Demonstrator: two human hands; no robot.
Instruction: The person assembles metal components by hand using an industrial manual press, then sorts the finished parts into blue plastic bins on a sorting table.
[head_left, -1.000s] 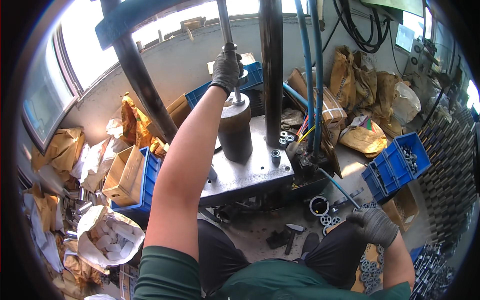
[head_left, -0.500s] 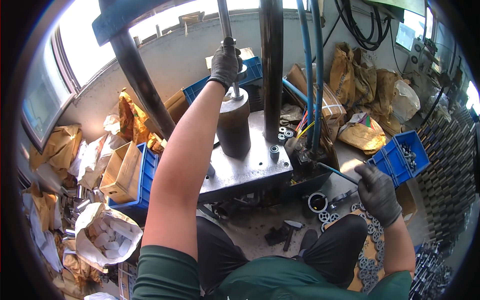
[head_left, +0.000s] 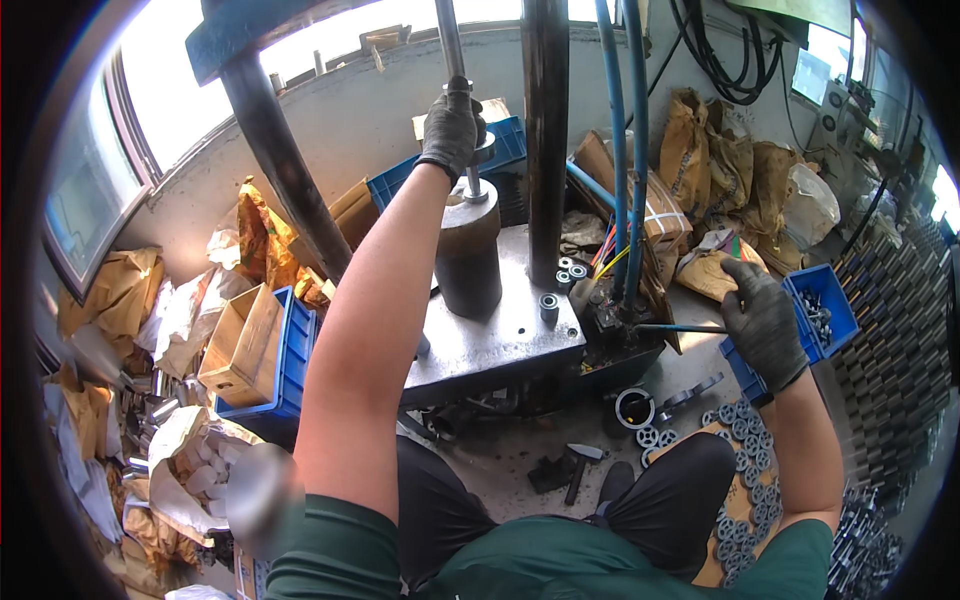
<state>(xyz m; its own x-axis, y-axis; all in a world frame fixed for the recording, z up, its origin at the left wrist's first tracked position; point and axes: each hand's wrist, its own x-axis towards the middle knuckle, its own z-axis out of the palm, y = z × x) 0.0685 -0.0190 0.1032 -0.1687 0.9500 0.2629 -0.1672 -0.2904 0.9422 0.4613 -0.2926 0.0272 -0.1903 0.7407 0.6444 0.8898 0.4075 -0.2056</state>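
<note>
Head view: left hand (head_left: 450,130) in a dark grey glove, wrapped firmly round a slim bright steel shaft (head_left: 473,179), with a pale round metal collar (head_left: 485,151) just beside the lower edge of the palm. Below, at the foot of that shaft, a thick dark steel cylinder (head_left: 468,262), standing on a pale flat steel bed (head_left: 455,362) between two dark round columns (head_left: 543,150). To do this hold well, line up shaft and cylinder by eye, centre over centre, without trusting the bent edges of the lens for plumb. Grip with steady rather than crushing pressure; tuck thumb and fingertips well clear of the collar and of the cylinder's top. Far to the right, right hand (head_left: 764,325), also gloved in dark grey, at the outer end of a thin blue-grey lever (head_left: 682,328); cannot tell a closed grasp from a mere palm contact there. Best to work that lever gently, in small measured pushes, ready to ease off at any lean of the shaft. Watch the shaft's foot rather than the lever, and leave the small steel bushing (head_left: 549,309) near the bed's right edge undisturbed.
</note>
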